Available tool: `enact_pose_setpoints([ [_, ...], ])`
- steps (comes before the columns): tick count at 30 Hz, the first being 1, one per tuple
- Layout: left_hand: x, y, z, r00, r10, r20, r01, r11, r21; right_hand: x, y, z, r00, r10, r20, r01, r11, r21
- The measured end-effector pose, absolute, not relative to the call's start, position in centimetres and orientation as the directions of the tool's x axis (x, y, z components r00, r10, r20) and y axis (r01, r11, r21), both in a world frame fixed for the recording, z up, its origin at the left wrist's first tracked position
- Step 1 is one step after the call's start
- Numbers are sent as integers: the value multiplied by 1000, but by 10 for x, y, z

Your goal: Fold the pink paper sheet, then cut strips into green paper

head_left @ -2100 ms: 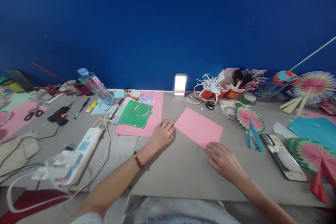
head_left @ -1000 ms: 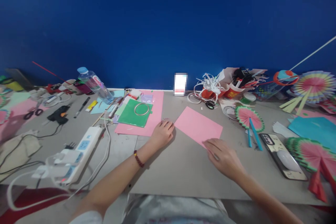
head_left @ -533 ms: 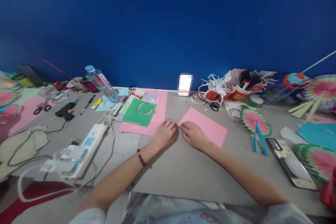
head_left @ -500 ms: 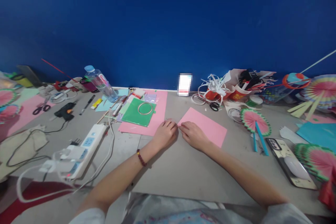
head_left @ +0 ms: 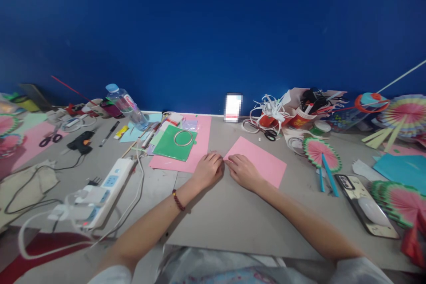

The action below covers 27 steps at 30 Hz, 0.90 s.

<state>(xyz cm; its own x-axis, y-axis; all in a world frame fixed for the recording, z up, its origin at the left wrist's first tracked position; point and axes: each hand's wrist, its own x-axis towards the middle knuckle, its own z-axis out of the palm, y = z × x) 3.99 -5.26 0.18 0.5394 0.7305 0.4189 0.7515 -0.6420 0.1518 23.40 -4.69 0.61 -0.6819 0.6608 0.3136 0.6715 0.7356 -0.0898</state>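
Both hands meet at one corner of the small pink sheet [head_left: 262, 164], which lies flat on the grey board [head_left: 233, 222] in the middle of the table and spreads away from the fingers toward 2 o'clock. The left hand [head_left: 209, 169] is loosely curled, knuckles up, with its fingertips at that corner. The right hand [head_left: 242, 171] rests on the sheet with its fingers pointing at the same spot. Whether either hand pinches the edge or only presses on it cannot be told.

The sheet is thin and lies loose on a smooth board, so uneven pressure from the two hands could skew it or crease the corner. At 10 o'clock, just beside the left hand, the bigger pink sheet [head_left: 203, 135] carries a green sheet [head_left: 168, 148] and a metal ring [head_left: 183, 138]; a nudge from the left knuckles could shift that pile. The paper fan [head_left: 321, 153] at 3 o'clock lies well apart
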Motion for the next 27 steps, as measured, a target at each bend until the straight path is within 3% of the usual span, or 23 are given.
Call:
enact_pose_setpoints([
  [11,40,-52,0,533,713,455,745,-651,147,231,-46,10,-698,676,237,681,728,-73],
  [27,39,-53,0,530,722,445,756,-640,137,232,-48,7,-681,688,252,681,721,-127],
])
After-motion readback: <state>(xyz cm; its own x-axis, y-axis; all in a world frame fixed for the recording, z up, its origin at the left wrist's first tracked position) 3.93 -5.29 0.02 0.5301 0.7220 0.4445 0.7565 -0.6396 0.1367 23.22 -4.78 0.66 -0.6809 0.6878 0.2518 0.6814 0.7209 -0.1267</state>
